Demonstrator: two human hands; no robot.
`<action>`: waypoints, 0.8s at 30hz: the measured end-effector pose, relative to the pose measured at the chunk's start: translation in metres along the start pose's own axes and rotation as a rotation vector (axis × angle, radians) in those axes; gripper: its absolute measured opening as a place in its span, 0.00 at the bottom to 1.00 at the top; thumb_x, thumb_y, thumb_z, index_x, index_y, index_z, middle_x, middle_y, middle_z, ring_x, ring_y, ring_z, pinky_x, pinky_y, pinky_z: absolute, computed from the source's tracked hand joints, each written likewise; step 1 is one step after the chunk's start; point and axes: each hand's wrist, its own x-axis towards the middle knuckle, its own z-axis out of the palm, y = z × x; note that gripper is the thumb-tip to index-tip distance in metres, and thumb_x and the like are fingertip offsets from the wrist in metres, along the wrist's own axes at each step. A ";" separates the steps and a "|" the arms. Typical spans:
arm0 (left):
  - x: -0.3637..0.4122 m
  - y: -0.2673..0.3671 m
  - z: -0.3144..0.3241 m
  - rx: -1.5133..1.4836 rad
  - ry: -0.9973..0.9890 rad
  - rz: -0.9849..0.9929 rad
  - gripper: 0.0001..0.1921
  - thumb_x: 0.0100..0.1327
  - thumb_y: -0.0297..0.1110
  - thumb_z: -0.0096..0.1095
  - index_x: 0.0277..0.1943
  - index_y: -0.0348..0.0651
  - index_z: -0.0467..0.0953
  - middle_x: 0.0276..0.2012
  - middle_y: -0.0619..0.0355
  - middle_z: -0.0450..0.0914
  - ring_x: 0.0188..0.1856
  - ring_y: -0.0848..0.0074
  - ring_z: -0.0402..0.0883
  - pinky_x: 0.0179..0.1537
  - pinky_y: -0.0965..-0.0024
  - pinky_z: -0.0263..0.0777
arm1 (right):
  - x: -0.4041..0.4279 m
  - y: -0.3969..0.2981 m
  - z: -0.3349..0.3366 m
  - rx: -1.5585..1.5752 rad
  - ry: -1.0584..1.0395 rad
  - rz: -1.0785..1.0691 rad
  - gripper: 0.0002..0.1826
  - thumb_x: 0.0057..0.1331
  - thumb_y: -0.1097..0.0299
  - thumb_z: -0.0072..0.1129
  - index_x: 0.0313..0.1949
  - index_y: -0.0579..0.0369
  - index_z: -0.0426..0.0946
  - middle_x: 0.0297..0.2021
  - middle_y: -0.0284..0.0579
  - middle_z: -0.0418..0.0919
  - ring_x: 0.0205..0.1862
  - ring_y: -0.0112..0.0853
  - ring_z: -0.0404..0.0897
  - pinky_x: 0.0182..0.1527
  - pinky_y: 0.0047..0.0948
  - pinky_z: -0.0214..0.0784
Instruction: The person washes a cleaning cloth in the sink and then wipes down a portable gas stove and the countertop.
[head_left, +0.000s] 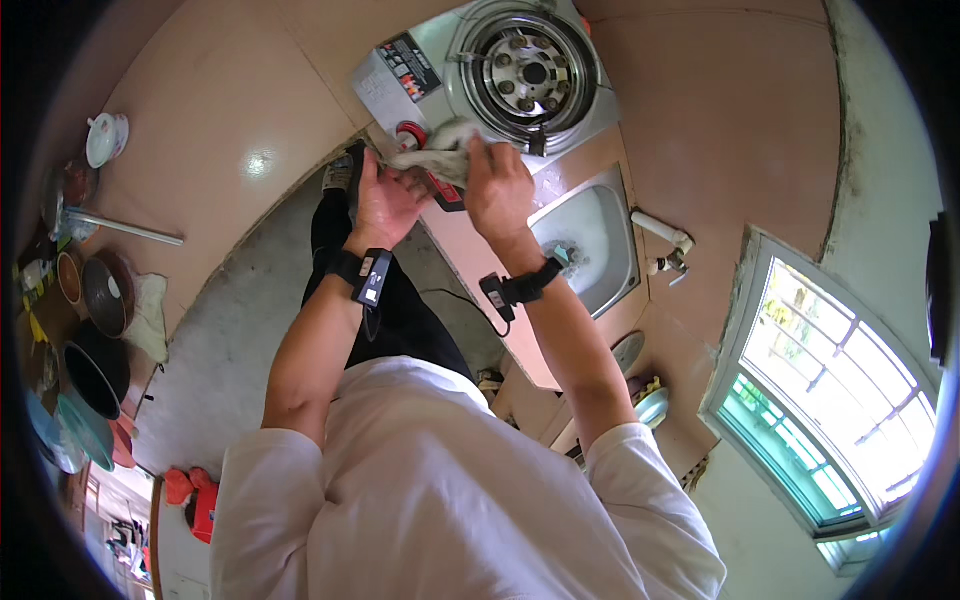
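Note:
A greyish-white cloth (442, 161), slightly blurred, hangs bunched over the front edge of a steel gas stove (450, 109). My right hand (499, 187) pinches its right side between thumb and bent fingers. My left hand (391, 201) is palm up with the fingers apart, close to the cloth's left end; whether they touch is unclear. Just behind the cloth is a red-ringed stove knob (411, 136). The round burner (532, 73) lies beyond my right hand, with nothing on it. Part of the stove's front is hidden by the cloth and hands.
To the right, a steel sink (611, 281) is set into the counter, with a tap (673, 262) beside it. On the left counter stand a white lidded cup (107, 140), a brown pot (109, 292), a black pot (97, 371) and a metal rod (131, 228). A barred window (825, 390) is far right.

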 end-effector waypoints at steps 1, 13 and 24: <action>-0.001 0.000 0.002 0.007 0.061 -0.010 0.39 0.68 0.72 0.49 0.63 0.43 0.69 0.66 0.50 0.68 0.72 0.55 0.60 0.75 0.46 0.45 | -0.015 0.012 -0.003 -0.043 0.006 0.048 0.23 0.61 0.70 0.57 0.57 0.56 0.77 0.37 0.46 0.74 0.39 0.43 0.80 0.38 0.42 0.75; -0.017 0.008 -0.008 0.436 0.304 -0.046 0.31 0.74 0.62 0.48 0.54 0.36 0.75 0.55 0.44 0.78 0.59 0.58 0.77 0.63 0.50 0.69 | -0.089 0.017 -0.061 0.553 0.104 0.585 0.16 0.64 0.78 0.57 0.51 0.63 0.83 0.34 0.48 0.79 0.30 0.33 0.79 0.33 0.30 0.70; -0.070 0.004 0.031 0.462 -0.028 -0.424 0.25 0.78 0.53 0.46 0.62 0.42 0.74 0.56 0.57 0.82 0.56 0.66 0.81 0.59 0.56 0.74 | -0.041 -0.060 -0.058 0.572 -0.063 0.242 0.14 0.58 0.77 0.62 0.44 0.53 0.84 0.31 0.48 0.78 0.32 0.47 0.81 0.35 0.42 0.75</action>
